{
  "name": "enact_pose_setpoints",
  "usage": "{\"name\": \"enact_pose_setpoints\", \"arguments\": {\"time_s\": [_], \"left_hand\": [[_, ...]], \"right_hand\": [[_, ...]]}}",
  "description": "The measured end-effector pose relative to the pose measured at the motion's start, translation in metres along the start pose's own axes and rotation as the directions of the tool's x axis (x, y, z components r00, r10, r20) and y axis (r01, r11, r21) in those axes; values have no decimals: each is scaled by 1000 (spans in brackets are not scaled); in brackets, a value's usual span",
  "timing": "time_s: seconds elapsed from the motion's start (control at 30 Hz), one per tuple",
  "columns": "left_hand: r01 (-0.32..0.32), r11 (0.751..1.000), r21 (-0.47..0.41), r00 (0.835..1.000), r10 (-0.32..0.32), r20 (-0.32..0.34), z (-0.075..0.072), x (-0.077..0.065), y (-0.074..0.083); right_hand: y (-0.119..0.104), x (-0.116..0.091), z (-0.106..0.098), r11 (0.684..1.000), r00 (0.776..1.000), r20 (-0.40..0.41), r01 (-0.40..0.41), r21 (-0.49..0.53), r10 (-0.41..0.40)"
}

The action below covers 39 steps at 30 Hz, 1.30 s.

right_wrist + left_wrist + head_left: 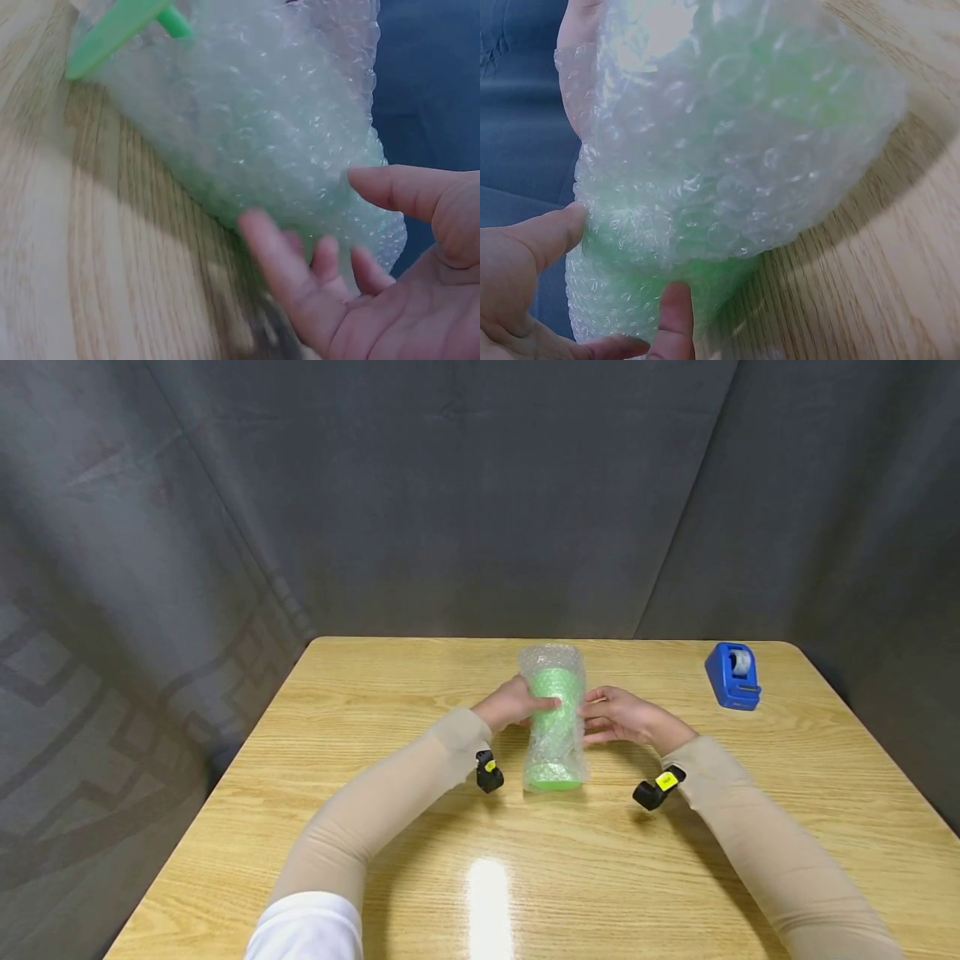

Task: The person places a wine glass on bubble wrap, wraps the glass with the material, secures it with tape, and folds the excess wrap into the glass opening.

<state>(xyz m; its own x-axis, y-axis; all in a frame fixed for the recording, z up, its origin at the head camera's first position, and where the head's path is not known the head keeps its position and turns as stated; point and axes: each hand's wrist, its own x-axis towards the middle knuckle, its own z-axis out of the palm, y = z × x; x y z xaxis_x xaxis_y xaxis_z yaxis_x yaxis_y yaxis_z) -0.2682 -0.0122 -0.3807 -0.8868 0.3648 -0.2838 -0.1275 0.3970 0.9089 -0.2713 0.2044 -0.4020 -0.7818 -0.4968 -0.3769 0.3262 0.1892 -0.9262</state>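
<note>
A green goblet (555, 685) lies rolled up in clear bubble wrap (552, 750) on the table. Its flat foot and part of its stem show as the green goblet foot (112, 37) at the wrap's loose end in the right wrist view. My left hand (517, 702) grips the bundle from its left side, thumb across the front and fingers round the side. At the other side my right hand (626, 718) has its fingers loosely spread, fingertips right at the bubble wrap (247, 127). The far end of the wrap extends past the goblet.
A blue tape dispenser (733, 677) with a roll of clear tape stands at the back right of the wooden table (375, 693). Behind the table hangs a dark grey curtain (465, 510).
</note>
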Motion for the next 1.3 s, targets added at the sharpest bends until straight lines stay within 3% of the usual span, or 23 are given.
{"name": "enact_pose_setpoints", "arguments": {"time_s": [0.2,0.47,0.7,1.0,1.3], "left_hand": [[15,1000,5,1000,-15,1,0,-1,1],[29,999,-18,999,-29,22,-1,1,0],[34,998,-57,995,-28,91,-2,3,-3],[116,988,-106,980,-96,176,-7,9,-8],[158,969,-190,982,-134,134,-9,9,-7]], "right_hand": [[1,-1,1,998,999,9,-37,54,36],[1,-2,0,995,1000,27,-13,98,11],[0,-4,0,997,1000,11,-8,71,8],[-5,-5,2,1000,1000,-27,-9,19,9],[-9,-3,8,999,998,-50,-41,-20,40]]}}
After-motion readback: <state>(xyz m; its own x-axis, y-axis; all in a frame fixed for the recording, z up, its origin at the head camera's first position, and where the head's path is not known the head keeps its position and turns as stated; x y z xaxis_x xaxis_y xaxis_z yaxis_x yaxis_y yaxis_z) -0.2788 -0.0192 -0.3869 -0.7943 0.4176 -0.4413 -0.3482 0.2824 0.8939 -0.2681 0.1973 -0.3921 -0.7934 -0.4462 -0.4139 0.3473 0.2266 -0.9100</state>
